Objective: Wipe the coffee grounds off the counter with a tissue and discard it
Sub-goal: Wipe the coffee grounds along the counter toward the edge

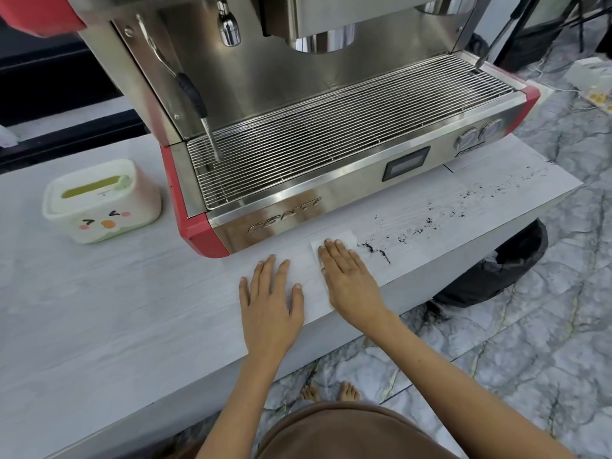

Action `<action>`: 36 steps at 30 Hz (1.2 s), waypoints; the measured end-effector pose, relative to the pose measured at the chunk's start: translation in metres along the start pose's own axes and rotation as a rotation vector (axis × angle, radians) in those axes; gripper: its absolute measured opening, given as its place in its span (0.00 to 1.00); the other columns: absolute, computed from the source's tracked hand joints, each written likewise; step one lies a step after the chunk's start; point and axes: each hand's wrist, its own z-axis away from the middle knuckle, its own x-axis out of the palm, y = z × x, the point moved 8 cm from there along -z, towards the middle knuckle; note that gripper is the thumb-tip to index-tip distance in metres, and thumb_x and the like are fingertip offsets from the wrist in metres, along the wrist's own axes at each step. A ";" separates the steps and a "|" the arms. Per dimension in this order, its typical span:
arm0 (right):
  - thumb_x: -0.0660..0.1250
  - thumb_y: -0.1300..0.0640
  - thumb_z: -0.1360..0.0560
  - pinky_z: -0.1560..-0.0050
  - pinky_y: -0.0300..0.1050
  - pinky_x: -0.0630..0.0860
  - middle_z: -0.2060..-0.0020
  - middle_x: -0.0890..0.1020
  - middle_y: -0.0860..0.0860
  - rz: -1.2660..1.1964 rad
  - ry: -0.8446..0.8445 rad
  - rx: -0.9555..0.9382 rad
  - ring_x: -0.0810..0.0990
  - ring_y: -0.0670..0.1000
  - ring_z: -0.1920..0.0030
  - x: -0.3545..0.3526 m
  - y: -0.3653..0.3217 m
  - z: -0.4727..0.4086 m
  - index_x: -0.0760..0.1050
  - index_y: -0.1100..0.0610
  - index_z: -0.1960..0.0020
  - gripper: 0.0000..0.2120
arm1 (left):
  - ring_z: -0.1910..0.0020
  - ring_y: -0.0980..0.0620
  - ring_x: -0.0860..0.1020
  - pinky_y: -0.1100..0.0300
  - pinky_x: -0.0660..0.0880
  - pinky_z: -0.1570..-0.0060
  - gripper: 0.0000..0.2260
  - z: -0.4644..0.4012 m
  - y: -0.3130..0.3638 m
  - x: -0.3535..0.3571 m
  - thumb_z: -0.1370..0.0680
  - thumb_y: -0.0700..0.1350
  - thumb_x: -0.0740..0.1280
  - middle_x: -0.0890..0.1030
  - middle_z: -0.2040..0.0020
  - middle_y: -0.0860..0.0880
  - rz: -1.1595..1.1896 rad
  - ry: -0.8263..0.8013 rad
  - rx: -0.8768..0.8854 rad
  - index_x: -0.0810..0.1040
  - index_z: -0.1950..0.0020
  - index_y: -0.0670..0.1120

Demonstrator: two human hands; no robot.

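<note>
Right at frame center, your right hand (pixel 347 279) presses flat, fingers straight, on the tissue (pixel 334 246); your left hand (pixel 270 293) rests open on the counter (pixel 116 309), coffee grounds (pixel 377 250) just beside.

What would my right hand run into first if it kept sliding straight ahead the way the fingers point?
Probably the espresso machine's steel front panel. The right hand lies flat on the tissue, fingers aimed up and slightly left toward the machine. The coffee grounds sit off to its right, so that line likely misses them.

Tissue (pixel 344 240) on counter (pixel 99 309), coffee grounds (pixel 377 250) right of it.
</note>
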 end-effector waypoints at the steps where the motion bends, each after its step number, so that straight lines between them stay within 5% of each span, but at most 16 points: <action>1: 0.49 0.56 0.20 0.31 0.57 0.65 0.31 0.70 0.60 0.002 0.002 0.019 0.67 0.58 0.30 -0.001 0.004 0.000 0.68 0.65 0.31 0.23 | 0.21 0.50 0.56 0.44 0.49 0.22 0.24 0.000 0.000 0.000 0.19 0.57 0.53 0.62 0.21 0.51 0.001 0.001 0.002 0.65 0.24 0.52; 6: 0.53 0.59 0.21 0.31 0.57 0.62 0.32 0.71 0.60 0.015 0.076 0.089 0.68 0.59 0.31 -0.010 0.022 0.003 0.69 0.65 0.31 0.20 | 0.21 0.50 0.57 0.43 0.50 0.23 0.24 0.000 -0.001 0.000 0.19 0.57 0.53 0.63 0.21 0.50 0.012 0.006 0.005 0.66 0.24 0.52; 9: 0.63 0.70 0.26 0.31 0.56 0.61 0.32 0.71 0.60 0.010 0.112 0.093 0.68 0.59 0.31 -0.013 0.030 0.008 0.68 0.65 0.31 0.23 | 0.21 0.50 0.56 0.44 0.49 0.22 0.24 0.000 0.000 0.000 0.19 0.57 0.53 0.62 0.21 0.50 0.020 0.007 0.004 0.66 0.24 0.52; 20: 0.55 0.80 0.31 0.28 0.48 0.53 0.30 0.68 0.59 -0.110 0.105 0.164 0.64 0.57 0.28 -0.028 0.055 0.009 0.68 0.64 0.30 0.31 | 0.21 0.50 0.56 0.44 0.49 0.22 0.24 0.001 0.000 -0.001 0.19 0.57 0.52 0.62 0.21 0.50 0.020 0.005 0.008 0.66 0.24 0.52; 28: 0.59 0.77 0.27 0.29 0.53 0.58 0.34 0.73 0.60 -0.175 0.138 0.043 0.68 0.58 0.31 -0.035 0.023 0.018 0.71 0.65 0.34 0.23 | 0.21 0.50 0.57 0.43 0.50 0.23 0.24 0.001 0.001 -0.002 0.19 0.56 0.53 0.62 0.21 0.50 0.016 0.001 0.004 0.66 0.24 0.51; 33: 0.52 0.57 0.20 0.29 0.51 0.62 0.32 0.72 0.58 -0.172 0.061 -0.026 0.67 0.55 0.30 -0.028 0.007 0.021 0.69 0.63 0.31 0.21 | 0.21 0.49 0.57 0.43 0.50 0.23 0.25 0.001 0.002 -0.002 0.19 0.57 0.52 0.62 0.21 0.49 0.014 -0.002 0.009 0.66 0.24 0.51; 36: 0.51 0.55 0.21 0.28 0.50 0.61 0.32 0.72 0.58 -0.149 0.100 0.032 0.67 0.54 0.30 -0.032 0.010 0.021 0.69 0.63 0.31 0.22 | 0.21 0.49 0.56 0.43 0.49 0.23 0.25 0.001 0.002 -0.002 0.19 0.57 0.52 0.62 0.21 0.49 0.014 0.001 0.004 0.66 0.24 0.52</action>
